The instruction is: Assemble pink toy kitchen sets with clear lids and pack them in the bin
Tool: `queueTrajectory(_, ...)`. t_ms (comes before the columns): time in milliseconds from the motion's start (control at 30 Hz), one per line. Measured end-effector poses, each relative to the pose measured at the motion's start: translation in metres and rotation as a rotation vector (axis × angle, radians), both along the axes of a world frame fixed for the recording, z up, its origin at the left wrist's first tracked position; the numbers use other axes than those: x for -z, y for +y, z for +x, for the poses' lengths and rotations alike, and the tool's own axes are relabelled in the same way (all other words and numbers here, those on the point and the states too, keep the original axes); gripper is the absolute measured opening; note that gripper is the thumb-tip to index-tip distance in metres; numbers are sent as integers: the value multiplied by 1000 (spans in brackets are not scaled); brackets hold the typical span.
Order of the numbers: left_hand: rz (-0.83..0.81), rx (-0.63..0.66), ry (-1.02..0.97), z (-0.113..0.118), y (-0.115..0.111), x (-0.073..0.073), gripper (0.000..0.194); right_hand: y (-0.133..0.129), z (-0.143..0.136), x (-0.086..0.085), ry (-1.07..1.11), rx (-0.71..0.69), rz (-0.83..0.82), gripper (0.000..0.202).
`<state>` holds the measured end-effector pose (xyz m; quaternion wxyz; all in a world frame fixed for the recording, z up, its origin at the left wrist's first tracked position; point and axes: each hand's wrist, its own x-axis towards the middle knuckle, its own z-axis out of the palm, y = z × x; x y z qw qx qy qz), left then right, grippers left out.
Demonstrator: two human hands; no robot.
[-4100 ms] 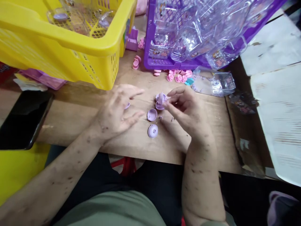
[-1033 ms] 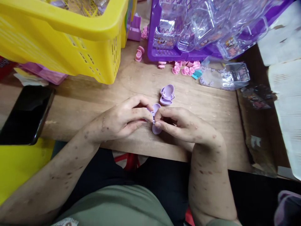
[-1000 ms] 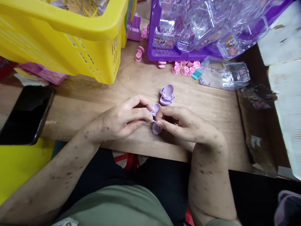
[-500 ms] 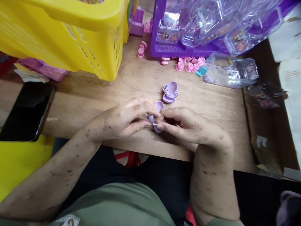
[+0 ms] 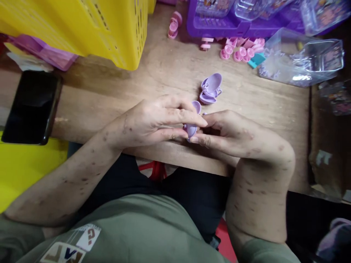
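Near the table's front edge, a small purple plastic piece (image 5: 191, 130) is pinched between my two hands. My left hand (image 5: 167, 118) holds it from the left with thumb and fingers. From the right, my right hand (image 5: 223, 133) grips it with thumb and bent fingers. The fingers partly cover the piece. Just behind them a purple cup-like part (image 5: 196, 106) shows, partly hidden. Farther back on the wooden table (image 5: 109, 98) lie several more purple rounded parts (image 5: 212, 84), stacked together.
A yellow basket (image 5: 117, 40) stands at the back left, above a black phone (image 5: 31, 106). At the back right are a purple basket (image 5: 214, 29) of clear packages, several pink pieces (image 5: 240, 51), a teal piece (image 5: 257, 59) and a clear package (image 5: 301, 62) on the table.
The view has shifted, so the table's contents appear higher. My left fingers now reach farther over the purple piece, which shows its rounded face more. Both hands still hold it.
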<state>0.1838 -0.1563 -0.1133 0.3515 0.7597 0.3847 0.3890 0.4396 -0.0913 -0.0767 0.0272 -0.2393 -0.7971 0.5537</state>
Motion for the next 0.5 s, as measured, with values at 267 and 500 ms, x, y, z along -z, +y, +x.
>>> queueTrajectory(267, 145, -198, 11, -1, 3, -1, 11, 9, 20, -13, 90, 383, 83, 38)
queueTrajectory(500, 218, -463, 230, -10, 9, 16, 13, 32, 52, 7, -108, 644, 487, 22)
